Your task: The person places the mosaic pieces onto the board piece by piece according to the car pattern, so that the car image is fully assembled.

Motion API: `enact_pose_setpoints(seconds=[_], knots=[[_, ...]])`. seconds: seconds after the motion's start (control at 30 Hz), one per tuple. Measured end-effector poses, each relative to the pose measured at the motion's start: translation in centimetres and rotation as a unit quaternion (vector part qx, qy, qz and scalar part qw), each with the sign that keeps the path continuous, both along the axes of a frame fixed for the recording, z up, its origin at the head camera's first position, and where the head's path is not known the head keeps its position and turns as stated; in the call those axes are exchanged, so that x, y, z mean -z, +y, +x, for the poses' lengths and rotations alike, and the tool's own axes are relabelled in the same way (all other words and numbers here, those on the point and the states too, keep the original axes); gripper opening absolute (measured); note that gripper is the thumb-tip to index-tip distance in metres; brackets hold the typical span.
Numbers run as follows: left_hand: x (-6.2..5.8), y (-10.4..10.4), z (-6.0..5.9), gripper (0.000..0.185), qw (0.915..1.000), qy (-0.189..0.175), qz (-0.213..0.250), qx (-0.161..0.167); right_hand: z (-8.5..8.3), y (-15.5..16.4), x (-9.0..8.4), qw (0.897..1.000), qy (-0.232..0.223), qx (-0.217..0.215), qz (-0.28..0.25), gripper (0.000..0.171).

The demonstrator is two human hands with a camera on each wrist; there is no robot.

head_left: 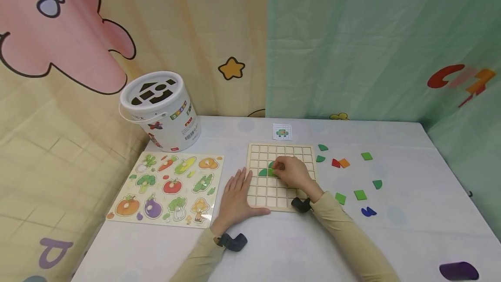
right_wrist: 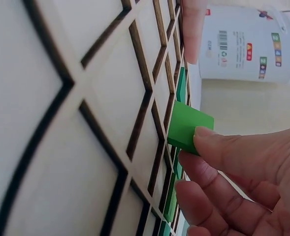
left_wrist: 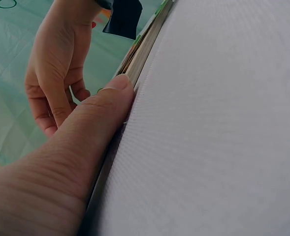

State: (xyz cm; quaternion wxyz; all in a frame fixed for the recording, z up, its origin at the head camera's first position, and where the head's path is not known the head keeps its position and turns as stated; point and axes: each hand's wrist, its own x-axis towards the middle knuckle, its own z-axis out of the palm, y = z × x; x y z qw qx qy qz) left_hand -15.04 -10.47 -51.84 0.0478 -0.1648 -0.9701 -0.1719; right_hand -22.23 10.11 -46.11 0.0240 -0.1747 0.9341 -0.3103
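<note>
A wooden grid board [head_left: 256, 203] lies on the white table. My right hand [head_left: 294, 172] is over its middle, pinching a light green square tile [right_wrist: 189, 125] between thumb and fingertips. In the right wrist view the tile is tilted, one edge close against the grid. Dark green quarter-round tiles [head_left: 262, 172] lie in cells beside it. Another light green tile [right_wrist: 170, 202] shows in the grid, partly behind the fingers. My left hand [head_left: 236, 199] lies with straight, spread fingers along the board's left edge, its thumb [left_wrist: 103, 105] against the near edge.
Above the board lies a small picture card [head_left: 282, 132]. Right of it are scattered tiles: green squares [head_left: 360, 195], an orange square [head_left: 344, 163], a red piece [head_left: 335, 163] and blue pieces [head_left: 368, 211]. A vegetable puzzle [head_left: 166, 190] and white bucket [head_left: 172, 121] stand left.
</note>
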Motion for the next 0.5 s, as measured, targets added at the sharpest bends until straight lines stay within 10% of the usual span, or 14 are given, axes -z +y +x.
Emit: enact_pose_setpoints(seconds=[0.5], knots=[[-0.12,0.0,0.03,0.124,1.0,-0.002,0.004,0.002,-0.85,0.21,0.33,1.0,-0.01,0.0,0.002,0.004]])
